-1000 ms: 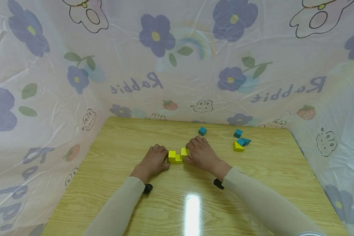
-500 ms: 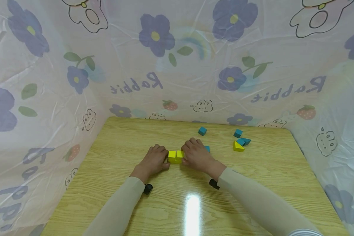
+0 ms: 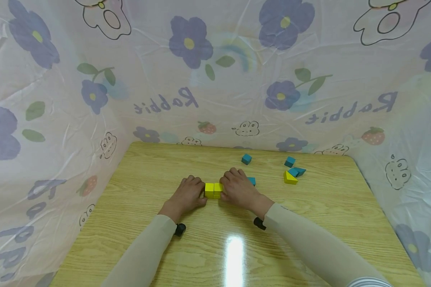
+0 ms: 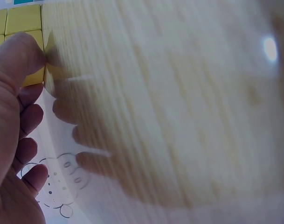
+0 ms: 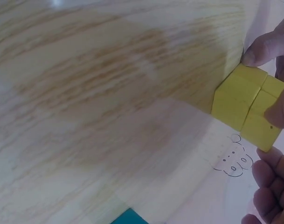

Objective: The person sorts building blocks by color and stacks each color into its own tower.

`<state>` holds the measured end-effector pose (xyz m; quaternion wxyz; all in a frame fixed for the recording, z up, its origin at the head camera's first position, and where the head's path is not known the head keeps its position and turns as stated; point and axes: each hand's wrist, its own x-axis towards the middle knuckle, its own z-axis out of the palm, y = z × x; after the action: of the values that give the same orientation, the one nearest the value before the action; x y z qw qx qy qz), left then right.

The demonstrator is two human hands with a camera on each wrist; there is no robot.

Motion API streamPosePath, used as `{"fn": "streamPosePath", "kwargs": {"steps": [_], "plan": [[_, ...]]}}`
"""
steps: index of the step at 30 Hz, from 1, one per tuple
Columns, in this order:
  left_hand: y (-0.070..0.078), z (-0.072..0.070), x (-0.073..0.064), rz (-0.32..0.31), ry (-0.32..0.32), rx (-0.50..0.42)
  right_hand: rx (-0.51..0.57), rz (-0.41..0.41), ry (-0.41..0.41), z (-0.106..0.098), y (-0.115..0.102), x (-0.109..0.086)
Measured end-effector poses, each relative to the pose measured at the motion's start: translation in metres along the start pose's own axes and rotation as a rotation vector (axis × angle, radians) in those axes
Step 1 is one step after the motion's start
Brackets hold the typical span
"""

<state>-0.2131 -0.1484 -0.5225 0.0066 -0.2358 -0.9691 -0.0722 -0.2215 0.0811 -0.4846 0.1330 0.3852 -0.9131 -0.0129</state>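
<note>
Pinching from opposite ends, the left hand (image 3: 186, 194) and right hand (image 3: 239, 189) grip the touching yellow blocks (image 3: 209, 191), stacked two high on the bench (image 3: 158, 163) just below the frame's centre. They look light, stiff and smooth, hard to damage but easily nudged askew; flat side faces, thumb against fingers, should give the steadiest hold.

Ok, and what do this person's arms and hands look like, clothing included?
The left sleeve and right sleeve are long and beige, with pale stripes by the right one at the bottom edge. A small black piece shows at each wrist. The left hand and right hand wear no gloves.
</note>
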Motion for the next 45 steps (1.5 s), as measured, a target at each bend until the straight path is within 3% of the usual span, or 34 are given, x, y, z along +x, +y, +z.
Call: {"fn": "streamPosePath", "kwargs": {"steps": [20, 28, 32, 37, 41, 45], "plan": [[0.002, -0.003, 0.000, 0.002, -0.006, -0.007, -0.016, -0.006, -0.001, 0.002, 0.000, 0.000], [0.001, -0.002, -0.001, 0.000, -0.007, -0.010, 0.084, 0.054, 0.005, -0.004, 0.005, -0.005], [0.002, -0.003, -0.002, -0.005, -0.011, -0.028, 0.072, 0.090, 0.106, -0.006, 0.017, -0.015], [0.003, -0.004, -0.002, -0.006, -0.016, -0.031, -0.053, 0.145, 0.222, -0.002, 0.042, -0.034], [0.004, -0.004, -0.002, -0.011, -0.025, -0.021, -0.149, 0.203, 0.238, 0.006, 0.068, -0.055], [0.004, -0.003, -0.001, -0.013, -0.025, -0.012, -0.194, 0.263, 0.200, 0.010, 0.097, -0.079]]}}
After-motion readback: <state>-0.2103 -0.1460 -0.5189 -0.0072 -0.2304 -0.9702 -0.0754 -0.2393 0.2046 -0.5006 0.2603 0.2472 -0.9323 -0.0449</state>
